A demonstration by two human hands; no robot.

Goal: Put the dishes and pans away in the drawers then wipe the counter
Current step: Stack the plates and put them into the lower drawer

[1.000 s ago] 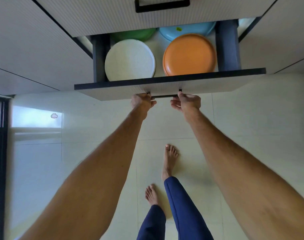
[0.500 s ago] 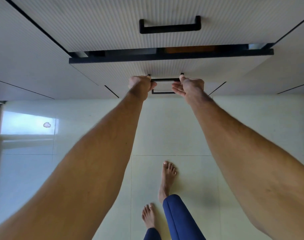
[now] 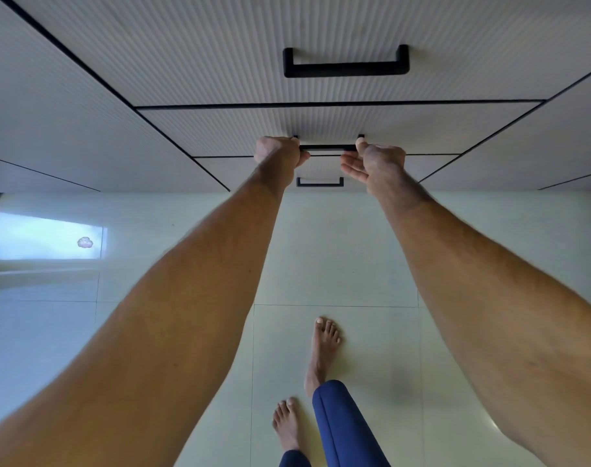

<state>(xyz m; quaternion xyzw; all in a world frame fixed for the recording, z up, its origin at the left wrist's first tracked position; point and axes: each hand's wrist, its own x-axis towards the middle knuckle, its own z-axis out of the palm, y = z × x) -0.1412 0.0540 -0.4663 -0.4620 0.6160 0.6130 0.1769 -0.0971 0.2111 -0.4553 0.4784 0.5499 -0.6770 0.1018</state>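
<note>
The middle drawer (image 3: 219,129), white with a ribbed front, sits flush with the cabinet, so the plates inside are hidden. My left hand (image 3: 277,151) grips the left end of its black handle (image 3: 327,148). My right hand (image 3: 378,161) is at the handle's right end. Its thumb touches the bar and its fingers stretch out loosely below it.
Above is the top drawer with a larger black handle (image 3: 346,67); below is a lower drawer with a small handle (image 3: 320,182). Closed cabinet fronts flank both sides. My bare feet (image 3: 322,352) stand on the pale tiled floor (image 3: 354,247).
The middle drawer, open a second ago with white, orange, green and blue dishes showing, has slid fully shut under both hands. My view has moved closer to the cabinet.
</note>
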